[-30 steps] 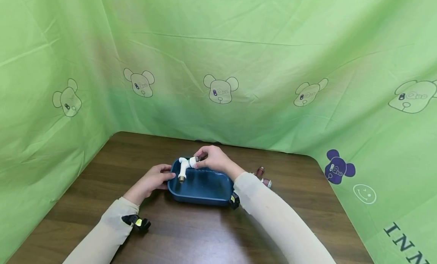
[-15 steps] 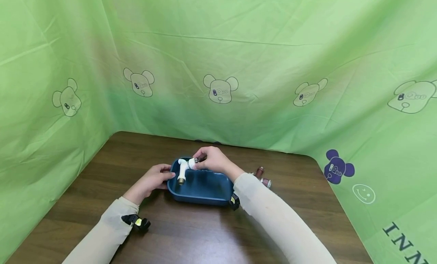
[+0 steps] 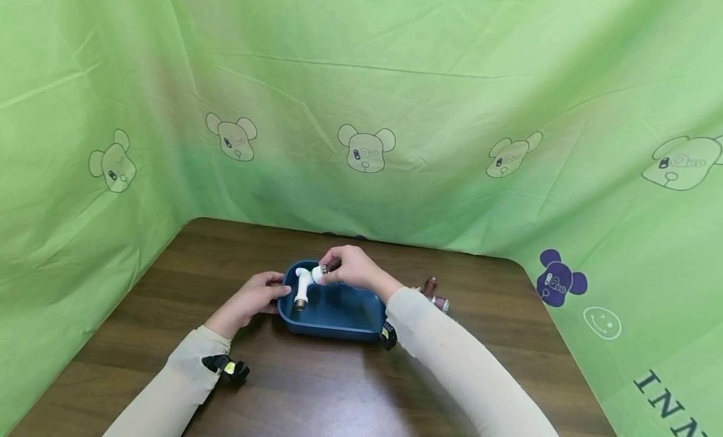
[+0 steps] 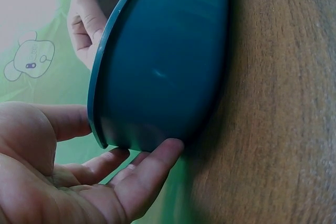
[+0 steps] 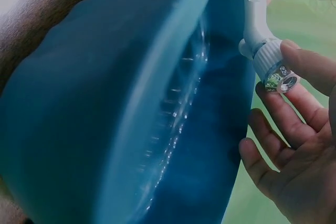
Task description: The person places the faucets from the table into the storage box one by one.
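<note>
A white plastic tap (image 3: 303,285) with a brass threaded end hangs over the left part of a blue tray (image 3: 333,329). My right hand (image 3: 354,266) pinches the tap's ribbed collar and clear-tipped end between thumb and fingertips. The right wrist view shows the tap (image 5: 255,22) with its threaded end away from the palm, and the other fingers of my right hand (image 5: 294,145) spread beside the tray. My left hand (image 3: 257,297) holds the tray's left end. In the left wrist view its thumb is at the rim and its fingers lie along the tray's (image 4: 157,72) outer wall.
To the right of the tray, partly behind the right forearm, lie dark red and metallic fittings (image 3: 435,294). The wooden table (image 3: 316,387) meets green printed cloth (image 3: 367,198) at the back and sides.
My right hand and the tap have sunk slightly toward the tray. My left hand and the tray have stayed in place.
</note>
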Tool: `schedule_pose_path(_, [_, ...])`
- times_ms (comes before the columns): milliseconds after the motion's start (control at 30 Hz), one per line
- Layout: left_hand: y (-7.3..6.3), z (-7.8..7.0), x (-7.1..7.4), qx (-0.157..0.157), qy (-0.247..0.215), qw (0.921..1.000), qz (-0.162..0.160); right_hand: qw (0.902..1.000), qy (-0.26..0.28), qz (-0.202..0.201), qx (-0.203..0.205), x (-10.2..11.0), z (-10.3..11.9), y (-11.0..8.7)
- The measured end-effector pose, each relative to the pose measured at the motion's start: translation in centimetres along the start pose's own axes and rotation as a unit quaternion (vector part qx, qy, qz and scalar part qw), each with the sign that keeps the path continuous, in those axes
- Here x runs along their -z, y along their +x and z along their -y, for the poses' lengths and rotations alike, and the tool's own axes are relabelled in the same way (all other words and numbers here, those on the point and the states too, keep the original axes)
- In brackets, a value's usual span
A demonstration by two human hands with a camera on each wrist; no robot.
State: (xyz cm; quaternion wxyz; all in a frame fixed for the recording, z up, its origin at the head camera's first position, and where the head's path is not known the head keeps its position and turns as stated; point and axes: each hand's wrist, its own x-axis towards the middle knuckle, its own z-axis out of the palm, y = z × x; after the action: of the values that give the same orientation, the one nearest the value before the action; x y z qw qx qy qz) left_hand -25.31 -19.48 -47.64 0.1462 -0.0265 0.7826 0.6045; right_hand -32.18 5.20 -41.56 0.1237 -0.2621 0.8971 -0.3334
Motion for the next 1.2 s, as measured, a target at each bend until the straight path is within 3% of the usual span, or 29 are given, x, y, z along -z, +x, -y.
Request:
schedule_pose_path(433, [0.0,-0.2,0.0,0.000,-0.003,1.0000,0.001,0.9995,-0.026,0.013,0.014,-0.6,-0.2,0.9])
schedule_pose_path(1200, [0.2,0.1,0.0,-0.001,0.000,1.0000,-0.002,0.9987,-0.041,0.028,-0.015,-1.2,0.7,0.8])
